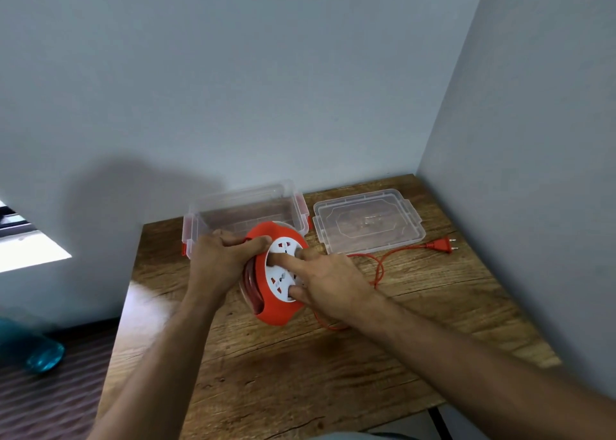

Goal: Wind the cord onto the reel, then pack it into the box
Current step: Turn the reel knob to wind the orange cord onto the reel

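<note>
An orange cord reel [278,313] with a white socket face [281,274] stands tilted on the wooden table [300,366]. My left hand [221,259] grips its upper left rim. My right hand [328,281] rests on the white face, fingers pressed into its round centre. Part of the orange cord is wound inside the reel. The loose cord [380,268] trails right in a loop to its plug [441,243]. The clear plastic box [245,211] with orange clips sits open just behind the reel.
The box's clear lid [368,221] lies flat to the right of the box, near the plug. Walls close off the table's back and right sides. Floor and a blurred teal object [36,349] lie off the left edge.
</note>
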A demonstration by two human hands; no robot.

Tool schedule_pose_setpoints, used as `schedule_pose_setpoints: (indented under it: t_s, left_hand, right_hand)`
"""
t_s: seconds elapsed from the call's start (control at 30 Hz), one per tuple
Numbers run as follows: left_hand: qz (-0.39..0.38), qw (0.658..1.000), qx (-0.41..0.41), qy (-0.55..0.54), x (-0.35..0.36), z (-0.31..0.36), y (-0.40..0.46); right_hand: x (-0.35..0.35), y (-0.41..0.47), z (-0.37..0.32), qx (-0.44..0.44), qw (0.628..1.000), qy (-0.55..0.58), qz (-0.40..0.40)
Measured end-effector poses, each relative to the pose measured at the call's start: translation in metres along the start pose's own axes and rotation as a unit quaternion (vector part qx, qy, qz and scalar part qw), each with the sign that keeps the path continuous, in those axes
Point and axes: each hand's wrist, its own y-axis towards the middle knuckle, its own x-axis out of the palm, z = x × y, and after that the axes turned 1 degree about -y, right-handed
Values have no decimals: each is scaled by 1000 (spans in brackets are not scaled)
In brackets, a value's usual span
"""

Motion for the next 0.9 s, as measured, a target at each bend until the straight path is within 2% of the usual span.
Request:
schedule_pose_setpoints:
  t_s: [0.1,0.17,0.2,0.23,0.27,0.33,0.37,0.4,0.43,0.47,0.5,0.53,0.57,0.63,0.67,0.7,0.77,0.8,0.9]
  left_hand:
    - [24,998,50,20,4,-1,-2]
    - [42,995,84,37,7,-4,-3]
    - [47,993,103,42,9,-5,-5]
    - [50,990,123,44,11,-5,-8]
    - [50,988,143,41,13,-6,-11]
    - [43,981,185,34,16,-8,-15]
    - [38,978,201,35,18,-8,-16]
    - [34,978,205,36,18,-9,-16]
    - [30,980,195,35,18,-9,-15]
    - [30,984,174,33,18,-8,-13]
    - [33,988,144,31,17,-8,-10]
    - [37,993,112,26,15,-8,-8]
    - [36,996,79,14,13,-8,-5]
    - [7,1000,12,-22,7,-9,2]
    - [-18,999,-19,-38,4,-9,4]
    - [-43,997,-44,-46,1,-9,6]
    - [-92,992,-76,-38,-2,-9,9]
    - [-116,989,-85,-23,-3,-9,10]
    - [-179,978,-106,13,-6,-6,13]
  right_hand:
    - [6,0,-8,87,991,96,32]
    - [11,1,-13,182,954,232,46]
    - [13,2,-16,236,919,311,51]
    - [13,3,-19,293,867,401,49]
    - [12,4,-23,351,794,495,40]
    - [7,7,-31,448,623,641,-3]
    - [3,8,-33,473,566,675,-20]
    - [2,8,-31,479,544,688,-34]
    - [0,6,-28,474,546,689,-50]
    - [-1,5,-23,460,567,680,-68]
    - [-2,2,-18,441,603,659,-84]
    - [-3,-1,-14,418,664,613,-89]
    - [-4,-6,-11,387,746,536,-77]
    - [-2,-16,-3,278,923,266,-17]
    - [-3,-20,0,187,975,122,10]
    - [-4,-22,4,80,996,33,26]
    - [-6,-23,12,-98,994,-43,-3]
    - [-9,-22,15,-142,987,-58,-44]
    - [-12,-15,16,-184,970,-101,-125]
